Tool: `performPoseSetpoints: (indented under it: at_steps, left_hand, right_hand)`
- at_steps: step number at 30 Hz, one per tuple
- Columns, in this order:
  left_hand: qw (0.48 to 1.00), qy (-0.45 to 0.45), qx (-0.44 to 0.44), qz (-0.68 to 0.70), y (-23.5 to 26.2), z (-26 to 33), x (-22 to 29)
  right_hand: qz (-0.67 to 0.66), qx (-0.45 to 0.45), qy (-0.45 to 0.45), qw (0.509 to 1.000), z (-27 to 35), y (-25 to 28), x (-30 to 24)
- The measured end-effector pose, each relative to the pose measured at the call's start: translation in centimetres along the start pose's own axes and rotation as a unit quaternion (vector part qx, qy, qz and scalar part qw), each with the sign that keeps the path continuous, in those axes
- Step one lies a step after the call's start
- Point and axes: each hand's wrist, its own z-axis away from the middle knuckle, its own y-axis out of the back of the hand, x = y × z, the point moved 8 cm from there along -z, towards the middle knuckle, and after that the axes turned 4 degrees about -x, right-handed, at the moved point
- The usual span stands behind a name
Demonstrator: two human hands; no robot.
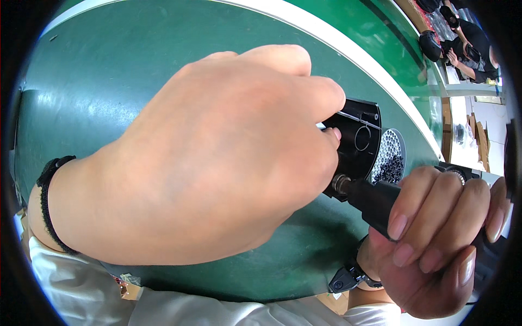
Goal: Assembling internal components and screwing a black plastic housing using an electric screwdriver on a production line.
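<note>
My left hand (pixel 217 146) fills the middle of the view, back up, with its fingers curled down over a black curved housing (pixel 356 138). Much of that part is hidden behind the hand; a round outline and a small hole near its corner show. My right hand (pixel 435 239) is wrapped round a black electric screwdriver (pixel 375 204). The metal tip of the tool points left at the housing's lower edge, close by my left hand. Whether the tip touches a screw cannot be seen.
Beyond the housing sits a light round dish (pixel 389 157) with many small black screws. Everything lies on a green work surface (pixel 109 70) with a white edge strip (pixel 326 35). Another person (pixel 470 49) in dark clothes handles something black at the upper right.
</note>
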Motion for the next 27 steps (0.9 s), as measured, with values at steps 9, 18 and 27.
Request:
performPoseSetpoints:
  at_steps: [9,18,27]
  left_hand:
    - [0.999,-0.008,0.027,0.016,-0.7,1.0,-0.4]
    - [1.0,-0.006,0.022,0.005,-1.0,0.9,-0.2]
    - [1.0,-0.007,0.022,0.007,-1.2,0.5,0.2]
  right_hand:
    - [0.014,0.011,-0.013,1.0,0.2,0.0,-0.2]
    - [0.041,-0.018,-0.021,0.999,-0.7,1.7,-0.6]
    - [-0.022,-0.33,0.005,0.944,-0.8,0.0,-1.5]
